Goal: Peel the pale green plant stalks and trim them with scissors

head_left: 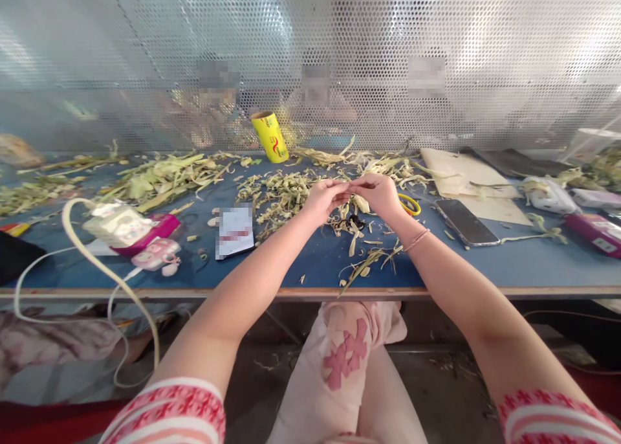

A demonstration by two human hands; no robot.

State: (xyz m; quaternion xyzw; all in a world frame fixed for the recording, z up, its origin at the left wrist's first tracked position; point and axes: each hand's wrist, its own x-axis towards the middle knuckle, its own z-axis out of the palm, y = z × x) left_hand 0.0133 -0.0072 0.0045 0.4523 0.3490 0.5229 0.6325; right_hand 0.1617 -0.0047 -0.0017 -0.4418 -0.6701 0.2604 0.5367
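My left hand (pixel 324 200) and my right hand (pixel 377 195) meet above the blue table (pixel 310 263), fingertips pinched together on a thin pale strip of plant husk (pixel 350 186). A pale husk piece (pixel 360 204) hangs just under my right hand. Beneath the hands lies a heap of greenish-yellow husk shreds (pixel 284 195) and a small dark item (pixel 356 222). A thin bracelet circles my right wrist.
A yellow tape roll (pixel 270 136) leans against the perforated metal screen (pixel 310 55). A phone (pixel 466 222), yellow ring (pixel 411 204) and cardboard sheet (pixel 466 178) lie to the right. A white charger with cable (pixel 115 224), pink items and a card (pixel 234 231) lie left. People sit behind the screen.
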